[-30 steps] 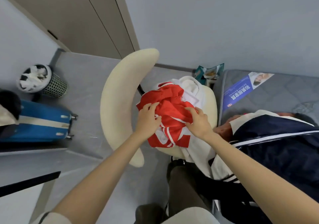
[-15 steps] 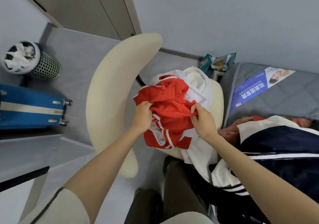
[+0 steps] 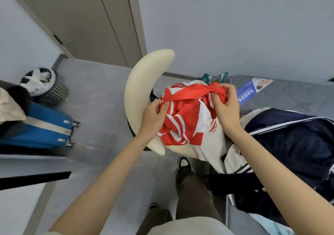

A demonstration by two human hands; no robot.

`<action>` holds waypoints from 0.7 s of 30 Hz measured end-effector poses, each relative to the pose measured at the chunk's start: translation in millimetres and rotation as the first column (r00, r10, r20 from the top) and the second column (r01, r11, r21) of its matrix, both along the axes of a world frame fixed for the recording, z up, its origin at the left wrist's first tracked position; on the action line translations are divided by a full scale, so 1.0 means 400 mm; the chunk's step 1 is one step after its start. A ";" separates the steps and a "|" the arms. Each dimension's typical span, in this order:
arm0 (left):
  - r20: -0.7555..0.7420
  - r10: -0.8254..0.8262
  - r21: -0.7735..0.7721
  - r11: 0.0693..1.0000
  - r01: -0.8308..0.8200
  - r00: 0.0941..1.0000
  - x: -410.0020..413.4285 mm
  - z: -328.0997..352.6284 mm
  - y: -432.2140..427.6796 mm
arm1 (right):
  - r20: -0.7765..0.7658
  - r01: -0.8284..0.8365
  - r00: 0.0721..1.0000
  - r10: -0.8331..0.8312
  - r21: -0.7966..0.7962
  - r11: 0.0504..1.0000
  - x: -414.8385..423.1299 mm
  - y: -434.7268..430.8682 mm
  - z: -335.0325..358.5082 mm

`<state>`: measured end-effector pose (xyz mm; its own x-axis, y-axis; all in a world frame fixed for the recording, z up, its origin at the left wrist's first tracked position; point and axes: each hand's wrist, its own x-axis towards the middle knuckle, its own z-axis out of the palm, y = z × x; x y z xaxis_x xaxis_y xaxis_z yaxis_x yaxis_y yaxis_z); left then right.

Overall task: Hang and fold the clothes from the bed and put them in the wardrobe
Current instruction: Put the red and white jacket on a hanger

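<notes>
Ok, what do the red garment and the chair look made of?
Red garment: thin matte fabric with white stripes, probably jersey knit; it crumples and drapes where the left hand and right hand grip it. Chair: cream, smooth rounded backrest, likely plastic or leatherette; unclear which.

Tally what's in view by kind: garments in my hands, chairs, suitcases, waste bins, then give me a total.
Garments held: 1, the red and white top, gripped by left hand and right hand.
Chairs: 1, the cream chair.
Suitcases: 1, the blue suitcase.
Waste bins: 1, the mesh bin.
Total: 4.
</notes>
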<state>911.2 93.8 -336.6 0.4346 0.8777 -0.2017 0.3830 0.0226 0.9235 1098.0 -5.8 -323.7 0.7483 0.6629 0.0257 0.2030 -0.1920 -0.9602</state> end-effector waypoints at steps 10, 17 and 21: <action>0.220 -0.045 -0.140 0.987 0.078 0.975 -0.293 0.220 -0.213 | -0.327 -0.517 0.828 0.456 -0.128 0.846 -0.340 -0.281 0.101; 0.446 -0.085 -0.190 0.964 0.187 0.891 -0.397 0.390 -0.366 | 0.014 -0.542 0.840 0.542 -0.012 0.840 -0.538 -0.353 0.145; 0.526 -0.033 -0.135 0.983 0.122 0.850 -0.444 0.456 -0.473 | 0.120 -0.422 0.900 0.419 -0.005 0.907 -0.563 -0.403 0.195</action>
<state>733.4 -95.3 -154.2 0.5797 0.8127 -0.0592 -0.1457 0.1749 0.9737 872.9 -166.9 -245.8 0.3909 0.9136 0.1115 0.3702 -0.0452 -0.9279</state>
